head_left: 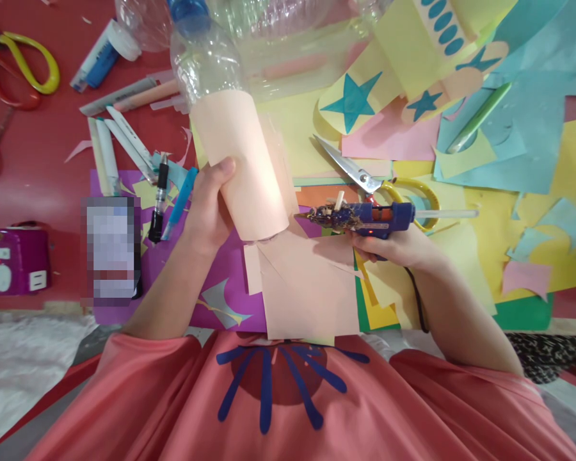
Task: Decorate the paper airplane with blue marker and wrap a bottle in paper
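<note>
A person in a coral shirt sits at a red table [52, 153] strewn with coloured paper. Their left hand [208, 211] is wrapped around a clear plastic bottle [211, 64] sleeved in peach paper [240, 166], thumb pressed on the sleeve's near side. The bottle tilts away from them, its blue cap [188, 14] at the far end and its base toward their chest.

Just right of the bottle's base, the right hand [393, 246] is closed around the grip of a blue glue gun [365, 218], whose nozzle points at the lower edge of the sleeve and looks almost to touch it. A glue stick [448, 213] juts from the back of the gun.

The bottle looks empty, so probably light and easily dented; a firm squeeze would likely buckle it and wrinkle the paper (the sleeve seems loose at its seam). Holding it mid-sleeve, as the hand does, appears sensible. The nozzle is probably hot.

Beyond the gun, right of the bottle, lie yellow-handled scissors [365, 179]. Left of the bottle, markers [125, 144] are scattered. Below its base lie loose peach paper pieces [307, 288].
</note>
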Action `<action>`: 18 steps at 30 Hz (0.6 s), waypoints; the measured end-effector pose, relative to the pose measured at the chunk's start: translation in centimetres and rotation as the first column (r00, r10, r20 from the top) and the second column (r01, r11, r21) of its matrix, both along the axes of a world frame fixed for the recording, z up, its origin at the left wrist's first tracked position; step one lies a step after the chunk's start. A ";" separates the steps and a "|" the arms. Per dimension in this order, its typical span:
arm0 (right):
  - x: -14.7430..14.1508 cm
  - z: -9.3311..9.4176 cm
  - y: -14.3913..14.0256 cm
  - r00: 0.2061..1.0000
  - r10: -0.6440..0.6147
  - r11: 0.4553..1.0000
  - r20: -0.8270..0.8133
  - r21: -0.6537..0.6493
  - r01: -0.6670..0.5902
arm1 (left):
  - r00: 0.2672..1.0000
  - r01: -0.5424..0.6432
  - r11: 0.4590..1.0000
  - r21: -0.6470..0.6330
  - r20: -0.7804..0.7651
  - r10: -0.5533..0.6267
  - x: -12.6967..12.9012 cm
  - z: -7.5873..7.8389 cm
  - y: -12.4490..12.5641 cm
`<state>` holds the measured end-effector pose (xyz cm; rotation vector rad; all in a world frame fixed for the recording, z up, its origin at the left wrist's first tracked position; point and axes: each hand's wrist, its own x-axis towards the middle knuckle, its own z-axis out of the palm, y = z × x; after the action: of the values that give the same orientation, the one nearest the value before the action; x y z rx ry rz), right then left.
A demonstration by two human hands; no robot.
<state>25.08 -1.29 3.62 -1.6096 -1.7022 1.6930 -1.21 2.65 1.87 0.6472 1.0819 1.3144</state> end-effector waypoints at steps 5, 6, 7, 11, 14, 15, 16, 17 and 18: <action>-0.2 0.4 0.1 1.000 0.010 1.000 0.012 -0.009 -0.010 | 0.999 0.001 1.000 0.031 -0.047 0.000 -0.2 -0.2 -0.2; -0.2 0.4 0.1 1.000 0.010 1.000 0.012 -0.008 -0.010 | 0.998 0.002 0.999 0.043 -0.055 0.001 -0.2 -0.3 -0.2; -0.2 0.4 0.1 1.000 0.008 1.000 0.014 -0.006 -0.008 | 0.998 0.003 0.998 0.055 -0.064 0.001 -0.2 -0.3 -0.2; -0.1 0.2 0.1 1.000 0.006 1.000 0.030 -0.005 -0.006 | 0.995 -0.012 0.997 0.074 -0.098 0.020 -0.1 -0.3 -0.2; 0.0 0.0 0.1 1.000 0.012 1.000 0.026 -0.005 -0.012 | 0.994 -0.027 0.996 0.083 -0.105 0.036 0.0 -0.2 -0.2; 0.0 0.0 0.1 1.000 0.011 1.000 0.015 -0.003 -0.011 | 0.994 -0.026 0.996 0.085 -0.101 0.035 0.1 -0.2 -0.2; 0.0 0.0 0.1 1.000 0.005 1.000 0.003 0.001 -0.005 | 0.995 -0.024 0.996 0.084 -0.093 0.031 0.1 -0.1 -0.2; 0.0 0.0 0.1 1.000 -0.006 1.000 -0.010 0.007 0.006 | 0.996 -0.016 0.997 0.077 -0.082 0.023 0.1 -0.1 -0.2; -0.1 0.0 0.1 1.000 -0.018 1.000 -0.022 0.010 0.018 | 0.998 -0.006 0.998 0.061 -0.069 0.011 0.2 -0.1 -0.2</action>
<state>25.03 -1.22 3.60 -1.5906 -1.6783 1.6850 -1.05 2.42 1.78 0.7385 1.1050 1.3449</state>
